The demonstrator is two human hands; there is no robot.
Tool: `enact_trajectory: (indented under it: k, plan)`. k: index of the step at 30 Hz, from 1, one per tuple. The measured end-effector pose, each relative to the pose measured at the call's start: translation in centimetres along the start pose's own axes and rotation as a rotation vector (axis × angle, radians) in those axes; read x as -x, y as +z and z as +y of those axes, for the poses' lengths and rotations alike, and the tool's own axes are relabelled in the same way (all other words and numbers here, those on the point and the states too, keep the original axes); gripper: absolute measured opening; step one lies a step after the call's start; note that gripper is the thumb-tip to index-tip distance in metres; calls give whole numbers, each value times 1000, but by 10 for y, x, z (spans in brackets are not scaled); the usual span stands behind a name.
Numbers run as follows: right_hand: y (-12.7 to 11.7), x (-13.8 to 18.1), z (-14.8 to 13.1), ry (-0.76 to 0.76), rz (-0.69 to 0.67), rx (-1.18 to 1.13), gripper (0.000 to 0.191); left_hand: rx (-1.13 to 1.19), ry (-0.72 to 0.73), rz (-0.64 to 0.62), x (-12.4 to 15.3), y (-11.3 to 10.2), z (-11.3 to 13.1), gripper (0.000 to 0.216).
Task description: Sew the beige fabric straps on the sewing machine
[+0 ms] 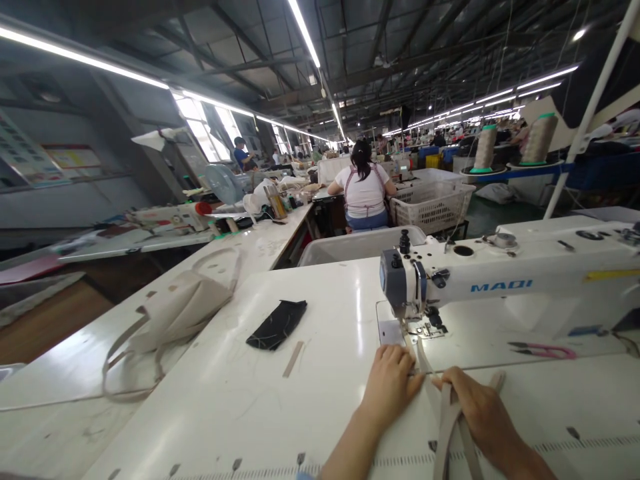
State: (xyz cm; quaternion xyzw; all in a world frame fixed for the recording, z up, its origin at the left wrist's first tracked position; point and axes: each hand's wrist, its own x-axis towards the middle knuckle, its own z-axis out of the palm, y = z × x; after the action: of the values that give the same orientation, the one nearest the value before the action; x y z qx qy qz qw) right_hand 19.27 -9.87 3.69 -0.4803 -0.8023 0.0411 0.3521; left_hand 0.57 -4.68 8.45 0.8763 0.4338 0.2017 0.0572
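A white sewing machine (480, 280) marked MAQI stands on the table at the right. From its presser foot, a narrow beige fabric strip (424, 359) runs toward me. My left hand (389, 380) lies just in front of the needle plate, fingers bent and close together, with the strip's edge at its index finger and thumb. Nearer to me on the right, my right hand (473, 403) pinches the strip between thumb and fingers. Its long loose ends (447, 433) hang down past that hand toward the table's front edge. Part of the strip is hidden under my fingers.
Pink-handled thread snips (543, 350) lie right of my hands. A black fabric piece (277, 325) and a short beige scrap (293, 359) lie to the left, with a beige bag (180, 310) beyond. Behind the machine are a white bin (350, 247), a seated person (365, 190) and thread cones (537, 140).
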Motion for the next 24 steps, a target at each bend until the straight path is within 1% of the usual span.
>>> enact_trajectory:
  k: [4,8,12,14,19,24]
  plan:
    - [-7,-3,-6,-40,-11,-23,20,3,1,17,-1,2,0,15]
    - [-12,-9,-13,-86,-28,-12,15,7,-3,16,-4,1,-2,22]
    - [-13,-12,-15,-165,-40,-10,17,-13,-26,18,-5,0,-3,29]
    - [-13,-14,-14,-181,-57,-9,18,-11,-34,16,-6,-1,-2,29]
    - [-12,-21,-11,-166,-89,48,19,33,-8,14,-5,-3,0,24]
    - [-7,-25,-12,-133,-72,104,21,5,-5,17,-7,-1,0,30]
